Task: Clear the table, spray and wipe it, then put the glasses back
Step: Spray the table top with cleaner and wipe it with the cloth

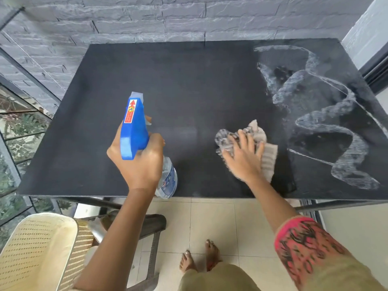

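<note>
Table (189, 80) right end cut off by the frame edge. Spray bottle (134, 127) body mostly hidden behind the left hand (138, 162); only the blue trigger head and the clear lower part show. Right hand (244, 158) and cloth (269, 158) motion-blurred. Shiny item (95, 228) on the chair (37, 248) seat, possibly metal, too blurred to name.

Left hand wrapped round the bottle neck, bottle held above the near-left part of the table, nozzle pointing away from the person. Right hand flat, fingers spread, pressing the crumpled grey cloth onto the tabletop right of centre.

Tabletop dark and matte; white foamy squiggles (327, 122) cover its right part, just beyond the cloth. Grey stone-brick wall (147, 17) behind. Cream tile floor (210, 223), bare feet (199, 257), cream woven chair at near left, railing with plants on the left.
</note>
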Demonstrator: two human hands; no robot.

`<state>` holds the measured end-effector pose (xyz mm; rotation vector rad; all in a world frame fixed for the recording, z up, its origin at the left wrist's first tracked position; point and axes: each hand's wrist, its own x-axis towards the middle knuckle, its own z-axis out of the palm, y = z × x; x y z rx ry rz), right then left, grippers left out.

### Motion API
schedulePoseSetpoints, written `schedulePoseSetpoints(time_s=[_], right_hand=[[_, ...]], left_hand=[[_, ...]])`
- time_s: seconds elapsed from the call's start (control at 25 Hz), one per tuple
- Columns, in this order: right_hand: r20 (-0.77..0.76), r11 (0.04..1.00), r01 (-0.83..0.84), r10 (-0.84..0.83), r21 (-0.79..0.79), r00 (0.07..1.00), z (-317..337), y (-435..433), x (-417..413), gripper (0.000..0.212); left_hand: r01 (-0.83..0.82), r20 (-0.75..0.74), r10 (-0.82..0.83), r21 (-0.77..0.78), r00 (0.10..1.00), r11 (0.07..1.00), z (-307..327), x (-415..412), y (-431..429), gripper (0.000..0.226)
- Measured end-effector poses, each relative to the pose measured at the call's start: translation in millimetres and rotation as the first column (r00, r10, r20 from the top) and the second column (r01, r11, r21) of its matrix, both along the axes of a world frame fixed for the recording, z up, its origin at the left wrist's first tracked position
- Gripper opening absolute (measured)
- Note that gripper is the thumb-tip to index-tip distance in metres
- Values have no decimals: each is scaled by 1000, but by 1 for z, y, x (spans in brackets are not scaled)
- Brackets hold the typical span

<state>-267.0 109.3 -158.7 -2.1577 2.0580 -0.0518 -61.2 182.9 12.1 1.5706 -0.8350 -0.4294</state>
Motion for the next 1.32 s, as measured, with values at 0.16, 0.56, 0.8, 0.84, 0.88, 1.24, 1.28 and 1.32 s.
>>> schedulePoseSetpoints(time_s=[0.16,0.56,0.8,0.84,0.88,1.24,1.28,1.32], right_hand=[[17,913,-407,408,-29,913,-2,50,67,60],[-18,992,-106,107,74,994,0,46,-43,65],[-9,901,-431,432,49,902,-3,75,52,63],[-7,873,-487,487,27,873,-4,92,46,59],[7,868,-497,497,7,868,-6,105,33,55],[39,992,16,-21,125,999,3,-5,-23,56],[44,993,-11,5,118,999,3,-9,-8,57],[44,993,-76,72,93,996,1,-4,8,57]], left_hand=[[-1,-23,0,-6,1000,1000,-2,0,2,14],[21,-34,-22,-28,999,999,-6,1,5,10],[23,-42,-25,-51,999,998,-3,-3,8,33],[23,-36,-25,-42,999,999,-4,-2,8,27],[27,-27,-28,-31,999,999,-6,0,7,19],[33,-58,-35,-44,998,998,-3,-3,9,35],[34,-66,-37,-43,997,999,-3,-3,9,36],[34,-77,-36,-36,996,999,-3,-3,9,33]])
